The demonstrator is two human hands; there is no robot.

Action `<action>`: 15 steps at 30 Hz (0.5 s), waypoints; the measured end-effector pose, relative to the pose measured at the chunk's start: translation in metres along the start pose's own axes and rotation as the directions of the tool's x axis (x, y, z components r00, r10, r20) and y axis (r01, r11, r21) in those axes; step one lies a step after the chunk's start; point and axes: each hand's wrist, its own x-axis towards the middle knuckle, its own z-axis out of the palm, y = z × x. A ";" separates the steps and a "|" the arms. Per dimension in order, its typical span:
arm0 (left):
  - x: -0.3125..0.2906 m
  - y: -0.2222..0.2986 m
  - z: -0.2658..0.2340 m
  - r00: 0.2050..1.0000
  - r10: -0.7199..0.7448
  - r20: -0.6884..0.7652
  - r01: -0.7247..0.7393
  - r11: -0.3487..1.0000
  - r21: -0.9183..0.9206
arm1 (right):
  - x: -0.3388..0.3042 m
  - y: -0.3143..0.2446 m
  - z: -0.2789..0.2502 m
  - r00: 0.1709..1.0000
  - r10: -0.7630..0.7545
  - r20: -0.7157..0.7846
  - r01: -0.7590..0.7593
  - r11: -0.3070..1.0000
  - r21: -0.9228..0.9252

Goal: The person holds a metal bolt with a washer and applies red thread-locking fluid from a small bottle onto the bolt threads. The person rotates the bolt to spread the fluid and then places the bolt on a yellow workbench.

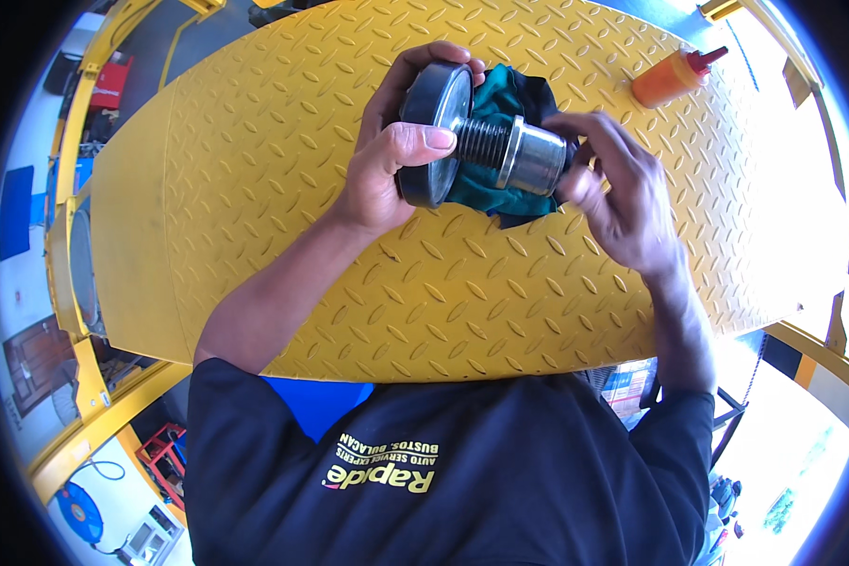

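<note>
My left hand [387, 156] grips a lift pad by its thick black rubber disc [423, 141], thumb on the rim and fingers around the far side. From the disc a threaded steel shaft [483, 143] runs to the right into a shiny metal sleeve [535, 158]; the pad is held on its side. At the sleeve's right end, the curled fingers and thumb of my right hand [623, 184] close around it, slightly blurred, hiding the tip. Beneath the pad lies a crumpled dark green and black cloth [500, 203].
The work surface is a yellow steel diamond-plate platform [424, 311]. At its far right stands an orange squeeze bottle [668, 79] with a red nozzle, tilted in the view. Yellow frame posts [63, 245] rise at the left, with a blue reel [80, 512] at the lower left.
</note>
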 end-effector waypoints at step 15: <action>0.001 0.004 0.007 0.999 -0.019 -0.044 0.013 0.992 -0.126 | 0.003 0.000 0.002 0.979 0.169 0.113 -0.180 0.978 0.101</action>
